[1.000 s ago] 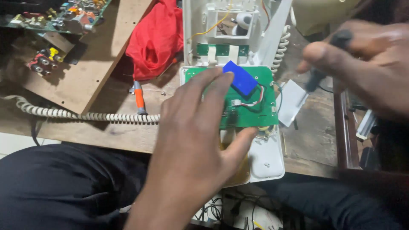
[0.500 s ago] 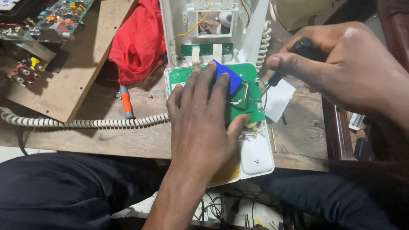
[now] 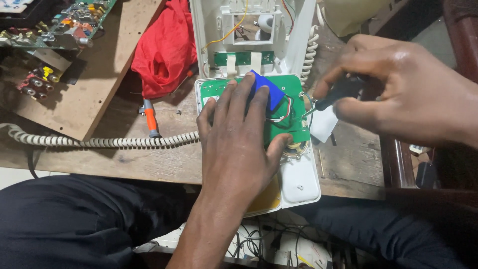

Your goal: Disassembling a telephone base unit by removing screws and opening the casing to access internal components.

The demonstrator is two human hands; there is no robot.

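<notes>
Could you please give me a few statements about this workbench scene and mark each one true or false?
1. The left hand lies flat on the green circuit board. True.
2. The right hand is empty. False: it holds a dark-handled screwdriver, its tip at the board's right edge.
3. A red cloth lies left of the open white telephone casing. True.
4. The coiled cord is black. False: it is cream-white and runs across the wooden table.
5. An orange-handled tool lies on the table below the cloth. True.
6. The blue component sits off the board. False: it sits on the board, by the left fingertips.
</notes>
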